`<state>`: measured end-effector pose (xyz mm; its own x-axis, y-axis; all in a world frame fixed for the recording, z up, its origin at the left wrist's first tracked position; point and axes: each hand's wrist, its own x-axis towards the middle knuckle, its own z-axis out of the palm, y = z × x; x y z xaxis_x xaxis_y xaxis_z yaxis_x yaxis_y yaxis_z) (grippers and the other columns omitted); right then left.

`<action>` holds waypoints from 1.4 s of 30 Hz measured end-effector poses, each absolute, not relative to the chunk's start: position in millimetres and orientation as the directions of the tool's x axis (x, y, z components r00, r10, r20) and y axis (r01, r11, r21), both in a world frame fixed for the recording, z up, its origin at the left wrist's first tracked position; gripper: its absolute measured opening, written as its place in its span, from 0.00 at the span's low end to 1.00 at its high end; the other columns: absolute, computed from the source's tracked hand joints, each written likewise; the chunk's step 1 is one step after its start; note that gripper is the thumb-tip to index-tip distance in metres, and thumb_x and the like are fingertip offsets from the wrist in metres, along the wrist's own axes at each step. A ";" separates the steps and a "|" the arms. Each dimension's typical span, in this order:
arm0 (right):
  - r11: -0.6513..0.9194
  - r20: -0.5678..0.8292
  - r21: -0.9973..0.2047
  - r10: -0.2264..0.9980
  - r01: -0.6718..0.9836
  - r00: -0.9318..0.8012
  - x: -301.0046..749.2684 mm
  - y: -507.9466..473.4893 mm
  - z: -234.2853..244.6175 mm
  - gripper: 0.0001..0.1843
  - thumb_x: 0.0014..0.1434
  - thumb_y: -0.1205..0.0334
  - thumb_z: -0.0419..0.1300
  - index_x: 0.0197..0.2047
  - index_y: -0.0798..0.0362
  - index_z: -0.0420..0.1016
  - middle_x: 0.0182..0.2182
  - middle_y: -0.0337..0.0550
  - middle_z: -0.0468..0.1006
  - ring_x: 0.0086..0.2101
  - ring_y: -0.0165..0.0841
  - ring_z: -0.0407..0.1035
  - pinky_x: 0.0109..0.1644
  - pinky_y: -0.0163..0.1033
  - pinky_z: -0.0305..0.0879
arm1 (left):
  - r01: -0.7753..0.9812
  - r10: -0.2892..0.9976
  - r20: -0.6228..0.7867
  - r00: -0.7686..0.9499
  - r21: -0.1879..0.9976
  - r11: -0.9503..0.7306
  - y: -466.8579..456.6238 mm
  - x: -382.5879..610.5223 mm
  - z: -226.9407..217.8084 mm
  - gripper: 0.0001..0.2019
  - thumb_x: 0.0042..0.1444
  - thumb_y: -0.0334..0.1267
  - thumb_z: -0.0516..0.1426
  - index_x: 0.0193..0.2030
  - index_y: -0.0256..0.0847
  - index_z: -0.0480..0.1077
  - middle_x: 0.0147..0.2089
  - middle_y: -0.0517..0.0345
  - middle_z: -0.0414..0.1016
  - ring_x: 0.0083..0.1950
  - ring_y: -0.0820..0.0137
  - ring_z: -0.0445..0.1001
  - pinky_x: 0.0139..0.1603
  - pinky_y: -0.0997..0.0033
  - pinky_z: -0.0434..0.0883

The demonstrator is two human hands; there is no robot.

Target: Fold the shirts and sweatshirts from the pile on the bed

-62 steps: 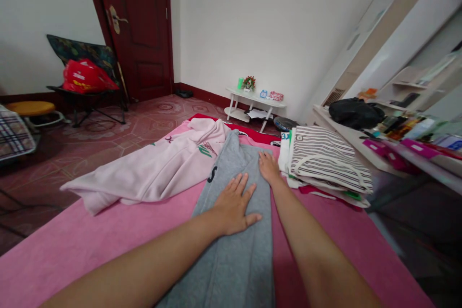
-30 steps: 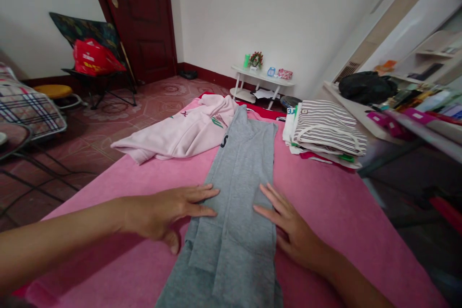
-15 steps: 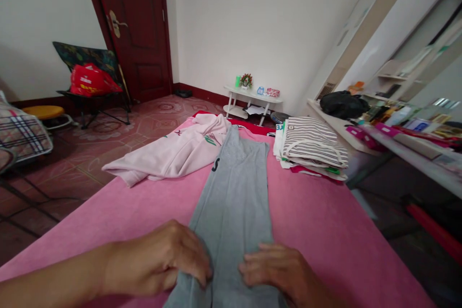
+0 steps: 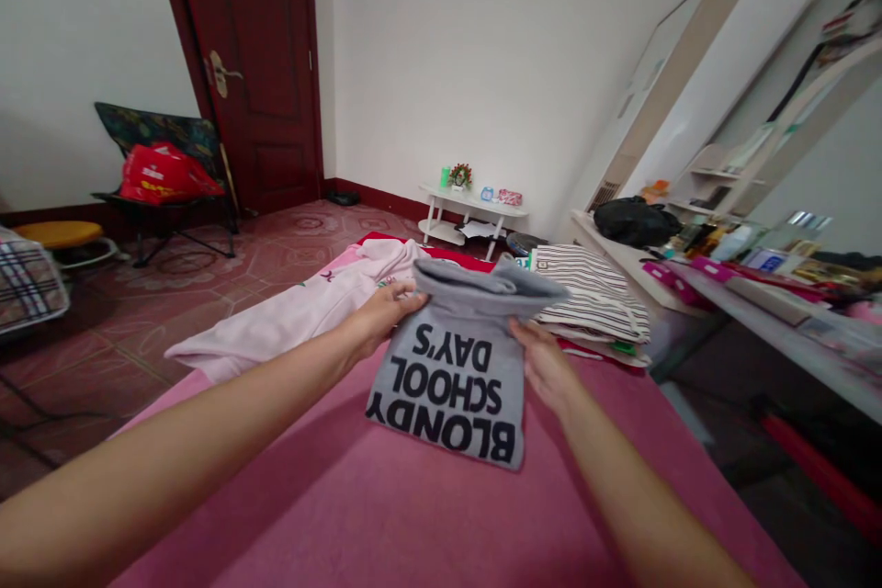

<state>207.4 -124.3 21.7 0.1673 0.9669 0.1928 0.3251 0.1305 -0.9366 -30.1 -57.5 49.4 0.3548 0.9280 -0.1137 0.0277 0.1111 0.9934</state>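
Observation:
A folded grey shirt (image 4: pixel 451 367) with black lettering, upside down from here, hangs between my hands above the pink bedspread (image 4: pixel 289 487). My left hand (image 4: pixel 387 310) pinches its far left edge, thumb on top. At the far right edge, my right hand (image 4: pixel 543 356) grips the cloth, its fingertips partly hidden under the fabric. The far end of the shirt is folded over into a loose, slightly blurred flap. Left of it lies a spread-out pale pink sweatshirt (image 4: pixel 282 326). Behind my right hand sits a stack of folded clothes with a striped garment (image 4: pixel 585 289) on top.
A dressing table (image 4: pixel 744 294) crowded with bottles and a black bag (image 4: pixel 638 222) runs along the right. Past the bed's far end stands a small white table (image 4: pixel 472 200). A folding chair (image 4: pixel 162 124) with a red bag is by the door on the left.
The long grey strip of cloth has been folded into a short bundle and lifted, its lettering now showing. Both hands have moved forward, away from me. The view has shifted slightly.

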 end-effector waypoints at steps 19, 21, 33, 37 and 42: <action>0.023 0.318 -0.800 0.863 0.599 0.392 237.7 -42.5 -61.9 0.23 0.47 0.56 0.60 0.48 0.51 0.72 0.45 0.49 0.74 0.47 0.46 0.69 0.52 0.53 0.66 | 0.678 0.915 0.256 0.313 0.614 -0.404 2.2 4.0 -38.6 0.33 0.46 0.40 0.64 0.60 0.40 0.63 0.58 0.45 0.62 0.60 0.55 0.63 0.59 0.57 0.62; -0.005 0.383 -0.685 0.849 0.728 0.366 238.2 -46.0 -62.0 0.19 0.49 0.57 0.60 0.45 0.50 0.74 0.48 0.50 0.70 0.49 0.47 0.67 0.54 0.55 0.64 | 0.703 0.910 0.292 0.295 0.579 -0.413 2.3 6.7 -43.5 0.32 0.46 0.41 0.64 0.59 0.41 0.63 0.57 0.45 0.63 0.60 0.54 0.62 0.59 0.56 0.62; 0.073 0.538 -0.445 0.818 0.892 0.201 238.8 -59.6 -67.2 0.20 0.54 0.64 0.53 0.51 0.52 0.69 0.55 0.52 0.65 0.57 0.46 0.58 0.61 0.56 0.57 | 0.683 0.950 0.142 0.279 0.666 -0.300 -18.5 -14.1 -47.4 0.39 0.46 0.40 0.63 0.64 0.38 0.53 0.53 0.43 0.71 0.55 0.55 0.70 0.54 0.59 0.66; 0.154 0.465 -0.528 0.876 0.835 0.132 206.4 -58.6 -37.3 0.17 0.56 0.60 0.54 0.48 0.53 0.71 0.51 0.52 0.71 0.51 0.42 0.66 0.56 0.49 0.63 | 0.638 0.929 0.173 0.328 0.684 -0.353 -43.7 -0.7 -35.6 0.37 0.45 0.38 0.62 0.63 0.39 0.55 0.59 0.41 0.67 0.59 0.54 0.67 0.58 0.57 0.64; 0.012 0.187 -0.477 0.978 0.879 0.088 159.5 -47.4 11.3 0.35 0.59 0.38 0.48 0.57 0.58 0.66 0.46 0.57 0.77 0.46 0.47 0.72 0.50 0.51 0.66 | 0.573 0.810 0.272 0.520 0.592 -0.567 -94.5 10.1 -19.1 0.32 0.47 0.33 0.57 0.62 0.44 0.59 0.56 0.46 0.68 0.57 0.56 0.67 0.58 0.58 0.64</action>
